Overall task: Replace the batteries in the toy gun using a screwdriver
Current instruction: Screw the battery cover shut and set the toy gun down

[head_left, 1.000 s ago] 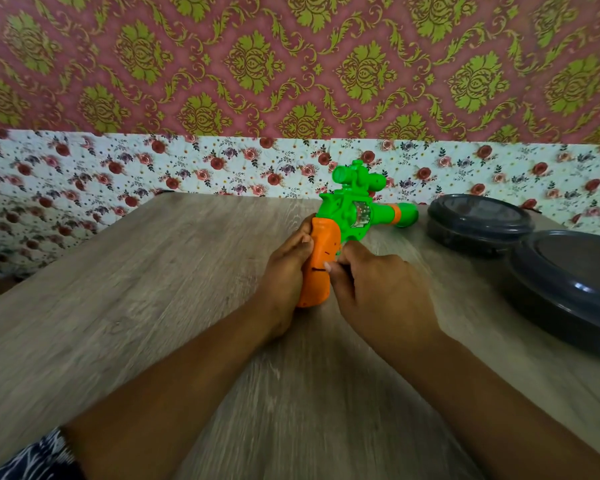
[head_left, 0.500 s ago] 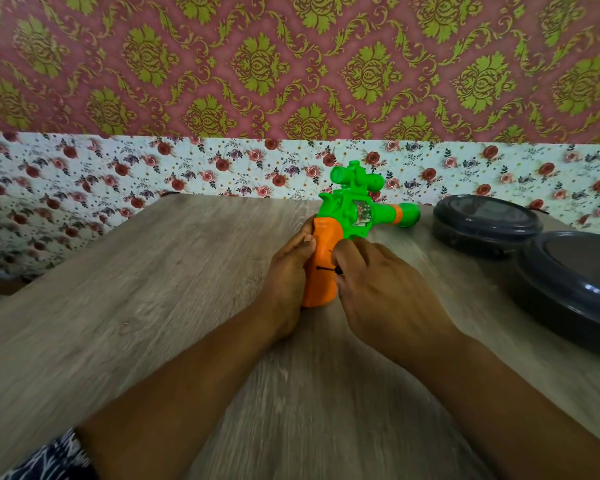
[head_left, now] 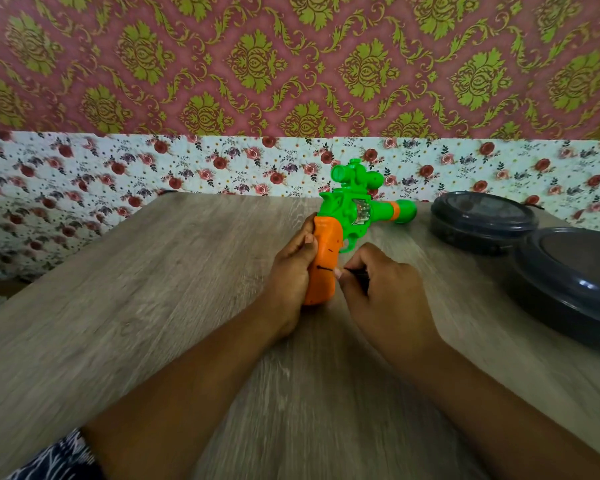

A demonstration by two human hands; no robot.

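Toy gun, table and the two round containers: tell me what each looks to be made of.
Toy gun: moulded plastic, glossy, judging by its saturated green and orange colours and soft highlights. Table: wood or a wood-look laminate, matte, with pale grey grain streaks; which one cannot be told. Containers: probably dark grey plastic, smooth and shiny, with bright glints on the rims.
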